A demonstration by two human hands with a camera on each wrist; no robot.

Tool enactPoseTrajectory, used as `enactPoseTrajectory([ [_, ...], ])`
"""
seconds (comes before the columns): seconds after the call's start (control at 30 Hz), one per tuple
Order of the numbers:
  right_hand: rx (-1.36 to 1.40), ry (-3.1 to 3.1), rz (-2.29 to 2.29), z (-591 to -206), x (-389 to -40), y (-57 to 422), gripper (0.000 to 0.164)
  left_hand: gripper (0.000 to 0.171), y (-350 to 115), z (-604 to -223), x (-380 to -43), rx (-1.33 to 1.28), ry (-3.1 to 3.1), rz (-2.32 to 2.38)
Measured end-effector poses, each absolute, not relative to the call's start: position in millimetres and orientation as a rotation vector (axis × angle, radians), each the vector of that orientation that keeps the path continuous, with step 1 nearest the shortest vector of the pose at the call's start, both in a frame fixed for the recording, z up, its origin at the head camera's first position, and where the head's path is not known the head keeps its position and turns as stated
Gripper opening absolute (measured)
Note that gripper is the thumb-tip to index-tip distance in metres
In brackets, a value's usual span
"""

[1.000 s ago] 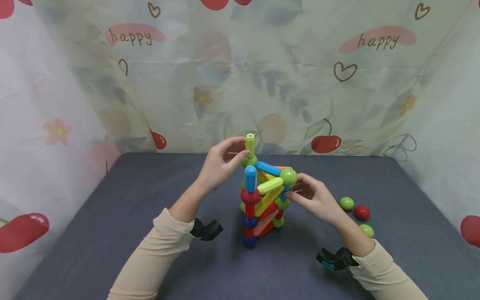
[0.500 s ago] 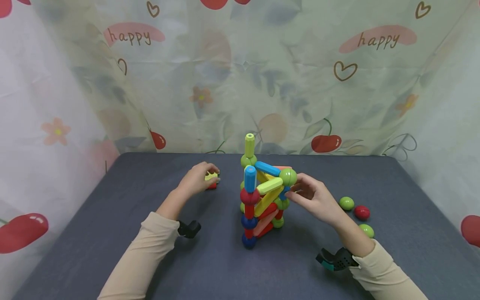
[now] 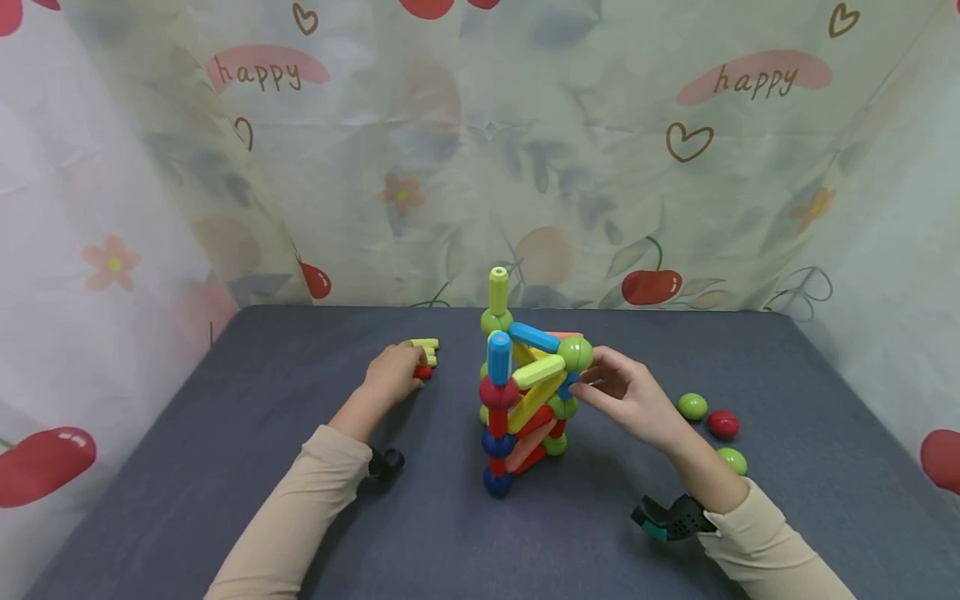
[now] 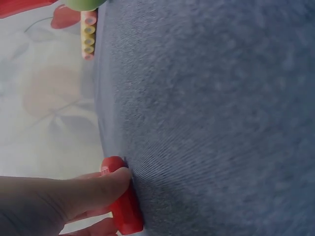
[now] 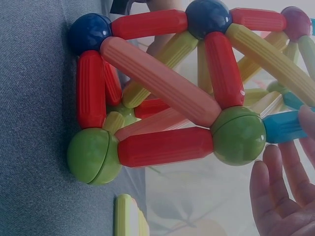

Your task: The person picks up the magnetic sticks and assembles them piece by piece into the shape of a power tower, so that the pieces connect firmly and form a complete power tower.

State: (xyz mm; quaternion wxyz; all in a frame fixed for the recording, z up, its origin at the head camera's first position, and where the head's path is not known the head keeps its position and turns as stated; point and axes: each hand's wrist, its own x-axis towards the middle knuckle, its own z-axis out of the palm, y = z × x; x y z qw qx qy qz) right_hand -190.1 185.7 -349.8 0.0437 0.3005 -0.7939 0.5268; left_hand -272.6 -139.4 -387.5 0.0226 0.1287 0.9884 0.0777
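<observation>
A tower of coloured magnetic building sticks and balls (image 3: pixel 498 392) stands on the dark table, with a yellow-green stick (image 3: pixel 498 291) upright at its top and a blue stick (image 3: pixel 499 358) upright at its front. On its right side my right hand (image 3: pixel 626 392) holds a blue stick (image 5: pixel 285 126) of the tower by thumb and fingertips. Left of the tower, my left hand (image 3: pixel 392 373) is down at a small group of loose sticks. It pinches a red stick (image 4: pixel 126 209) lying on the table, thumb on the near side. Yellow-green sticks (image 3: pixel 427 343) lie just behind this hand.
To the right, beside my right forearm, lie two green balls (image 3: pixel 693 407) and a red ball (image 3: pixel 723 425). Black wrist devices (image 3: pixel 673 518) hang under both wrists. Behind the table (image 3: pixel 247 400) hangs a patterned curtain (image 3: pixel 480 150).
My left hand has left the green ball and upright yellow-green stick at the tower's top, moved left and down to the loose sticks, and taken a red one. My right hand stays put.
</observation>
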Motion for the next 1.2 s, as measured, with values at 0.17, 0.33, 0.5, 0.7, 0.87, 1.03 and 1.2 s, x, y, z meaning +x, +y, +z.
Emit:
enactPoseTrajectory([
  [0.17, 0.915, -2.430, 1.607, -350.4, -190.1, 185.8, 0.026, 0.020, -139.1, -390.9, -273.1, 0.375, 3.066, 0.233],
  [0.33, 0.907, -2.438, 1.601, -349.9, -189.8, 185.5, 0.025, 0.020, -141.7, -390.5, -271.8, 0.380, 3.037, 0.296],
  [0.5, 0.910, -2.439, 1.597, -349.7, -189.6, 185.6, 0.025, 0.023, -143.1, -375.9, -263.8, 0.466, 2.985, 0.590],
  [0.7, 0.913, -2.443, 1.593, -350.0, -190.1, 185.8, 0.026, 0.026, -136.9, -328.3, -242.1, 0.632, 2.813, 1.007],
  [0.87, 0.918, -2.443, 1.593, -350.2, -190.4, 185.6, 0.026, 0.025, -127.1, -285.4, -215.1, 0.800, 2.719, 1.286],
  [1.03, 0.927, -2.438, 1.599, -349.9, -190.0, 185.4, 0.026, 0.028, -113.8, -255.5, -194.5, 1.021, 2.658, 1.503],
  [1.2, 0.922, -2.432, 1.607, -349.8, -189.0, 184.9, 0.026, 0.031, -93.6, -239.7, -188.6, 1.183, 2.608, 1.593],
])
